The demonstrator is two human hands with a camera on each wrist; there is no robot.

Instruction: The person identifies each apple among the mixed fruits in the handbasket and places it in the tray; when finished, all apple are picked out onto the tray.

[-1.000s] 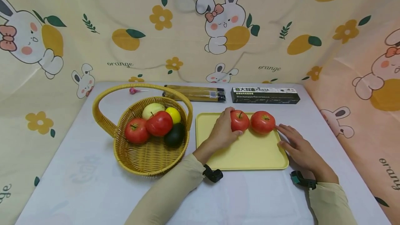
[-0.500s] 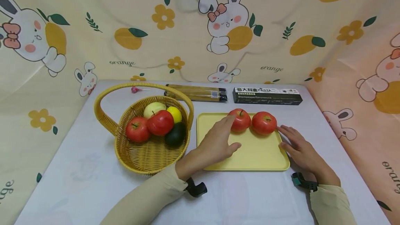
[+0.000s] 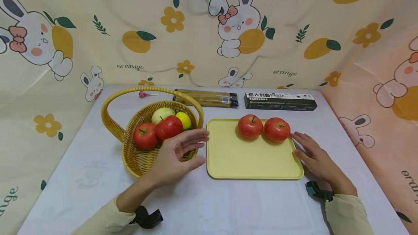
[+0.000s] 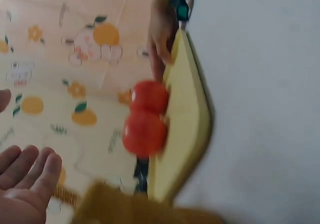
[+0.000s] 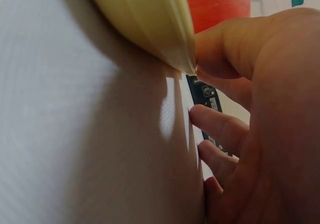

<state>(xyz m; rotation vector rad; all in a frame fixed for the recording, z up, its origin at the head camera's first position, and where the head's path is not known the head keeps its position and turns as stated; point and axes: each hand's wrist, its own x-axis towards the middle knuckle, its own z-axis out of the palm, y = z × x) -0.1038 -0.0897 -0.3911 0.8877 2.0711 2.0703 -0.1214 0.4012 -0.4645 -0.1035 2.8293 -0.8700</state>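
Note:
My left hand [image 3: 174, 157] is over the front right of the yellow wicker basket [image 3: 128, 160], its fingers apart and holding nothing. Inside the basket are a red apple [image 3: 144, 135], another red apple [image 3: 169, 127], a pale green round fruit [image 3: 162, 114] and a yellow fruit [image 3: 184, 120]; the hand hides the dark green fruit. Two red apples, one left [image 3: 250, 127] and one right [image 3: 277, 130], sit side by side at the back of the pale yellow tray [image 3: 251, 162]. My right hand [image 3: 318, 159] rests at the tray's right edge, thumb at the rim [image 5: 187, 59], other fingers loosely extended.
Behind the tray lies a dark pasta box [image 3: 281, 102]. Left of it is a flat pack of noodles [image 3: 205, 98], partly behind the basket's tall handle [image 3: 150, 90]. A small pink-headed item [image 3: 142, 94] lies at the back left. A printed cloth surrounds the table.
My left hand has let go of the left apple on the tray and moved left and toward me, to the basket. My right hand stays at the tray's edge.

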